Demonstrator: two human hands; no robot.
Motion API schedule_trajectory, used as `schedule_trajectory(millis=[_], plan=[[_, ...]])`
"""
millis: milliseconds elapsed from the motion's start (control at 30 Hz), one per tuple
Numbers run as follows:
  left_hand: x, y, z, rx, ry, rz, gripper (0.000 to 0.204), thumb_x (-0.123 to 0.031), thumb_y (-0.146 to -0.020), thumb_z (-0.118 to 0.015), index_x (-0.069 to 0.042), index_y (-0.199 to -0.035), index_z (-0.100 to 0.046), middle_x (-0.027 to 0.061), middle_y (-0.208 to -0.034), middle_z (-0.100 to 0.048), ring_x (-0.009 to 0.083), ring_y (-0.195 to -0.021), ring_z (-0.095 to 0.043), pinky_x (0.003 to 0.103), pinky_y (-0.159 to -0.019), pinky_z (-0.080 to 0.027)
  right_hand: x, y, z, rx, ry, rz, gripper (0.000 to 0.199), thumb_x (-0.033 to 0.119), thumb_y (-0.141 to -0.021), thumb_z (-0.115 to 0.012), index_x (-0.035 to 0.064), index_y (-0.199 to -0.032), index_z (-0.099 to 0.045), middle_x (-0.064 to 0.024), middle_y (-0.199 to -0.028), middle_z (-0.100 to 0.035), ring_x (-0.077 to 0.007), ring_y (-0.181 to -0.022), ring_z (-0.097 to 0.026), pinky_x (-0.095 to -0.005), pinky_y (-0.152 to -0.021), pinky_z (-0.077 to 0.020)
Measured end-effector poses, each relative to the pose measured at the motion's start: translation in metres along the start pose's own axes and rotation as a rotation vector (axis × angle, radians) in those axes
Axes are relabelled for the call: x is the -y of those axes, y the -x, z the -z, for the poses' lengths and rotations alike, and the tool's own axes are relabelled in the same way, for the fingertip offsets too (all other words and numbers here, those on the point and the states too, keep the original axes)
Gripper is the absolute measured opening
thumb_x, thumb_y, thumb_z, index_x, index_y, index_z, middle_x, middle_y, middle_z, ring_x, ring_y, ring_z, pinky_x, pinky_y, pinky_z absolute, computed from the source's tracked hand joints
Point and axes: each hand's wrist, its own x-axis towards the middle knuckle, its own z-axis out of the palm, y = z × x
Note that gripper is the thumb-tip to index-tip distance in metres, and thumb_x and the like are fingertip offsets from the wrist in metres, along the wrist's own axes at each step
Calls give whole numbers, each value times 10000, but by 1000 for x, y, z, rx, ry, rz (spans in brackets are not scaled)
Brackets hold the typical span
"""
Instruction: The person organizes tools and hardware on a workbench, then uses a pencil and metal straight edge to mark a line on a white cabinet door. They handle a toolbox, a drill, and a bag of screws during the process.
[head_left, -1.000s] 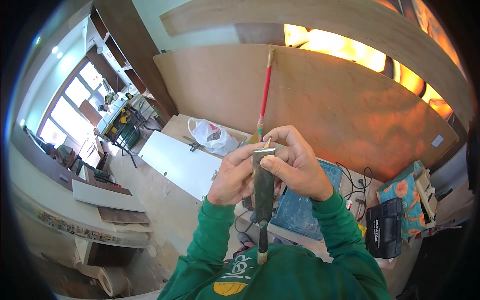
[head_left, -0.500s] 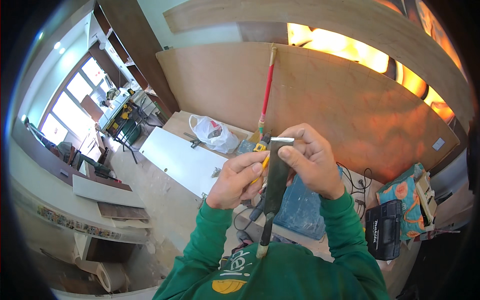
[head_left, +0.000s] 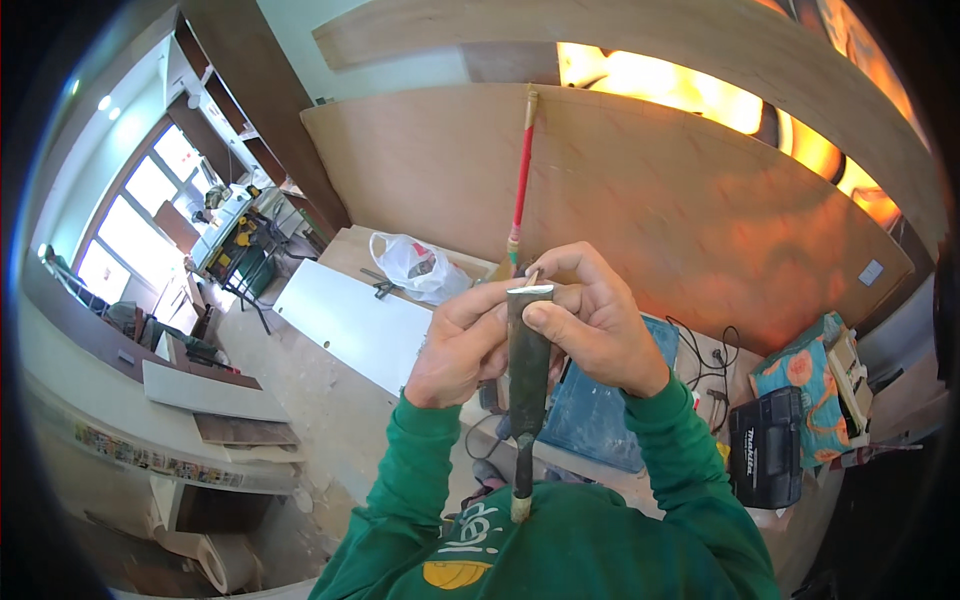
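Observation:
A dark wood chisel (head_left: 528,375) stands nearly upright before my chest. Its bright bevelled edge points up, and its handle end rests near my shirt. My right hand (head_left: 600,325) is closed on the upper blade, with the thumb pressed against the flat face. Close on the other side, my left hand (head_left: 455,345) pinches a pencil, its fingertips touching or almost touching the right hand's. Only a small tan tip of the pencil (head_left: 535,275) shows just above the chisel edge; the fingers and blade hide the rest.
A large brown board (head_left: 420,150) leans at the back, a red-handled brush (head_left: 524,170) against it. Below lie a white panel (head_left: 350,315), a plastic bag (head_left: 420,268), a blue case (head_left: 600,425) and cables (head_left: 715,365). A black tool case (head_left: 766,445) and patterned bag (head_left: 800,390) stand right.
My hands have come closer together, and the chisel has shifted slightly left and become more upright. The pencil's yellow shaft, visible before, is now hidden behind the fingers and blade.

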Motion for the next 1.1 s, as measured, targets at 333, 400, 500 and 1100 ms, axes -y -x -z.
schedule_trajectory(millis=[333, 400, 500, 1100], plan=[[59, 52, 61, -376, 115, 84, 424, -210, -1075, -578, 47, -1413, -580, -9, -864, -584, 40, -560, -441, 200, -433, -302, -31, 15, 32, -260, -105, -98, 398, 243, -1044, -637, 25, -1353, -513, -82, -838, -720, -131, -618, -681, -271, -543, -560], [87, 74, 90, -513, 133, 142, 409, -259, -1071, -596, 30, -1361, -610, -23, -857, -560, 41, -572, -458, 198, -428, -296, -59, 18, 28, -327, -280, -166, 438, 312, -1056, -624, 31, -1372, -510, -79, -834, -714, -158, -639, -694, -309, -568, -579], [149, 125, 136, -758, 163, 256, 361, -276, -1062, -613, 2, -1290, -641, -28, -840, -539, 42, -564, -457, 202, -427, -301, -124, 42, 10, -324, -610, -388, 476, 411, -1065, -593, 42, -1357, -522, -72, -838, -703, -205, -690, -710, -378, -606, -583], [454, 57, 287, -770, -808, 734, 570, -525, -887, -749, 23, -1023, -670, 254, -942, -728, 455, -970, -698, 499, -851, -553, -346, 157, -31, -572, 180, -1144, 220, 273, -1070, -559, 82, -965, -530, -61, -728, -610, -131, -512, -573, -289, -427, -432]])
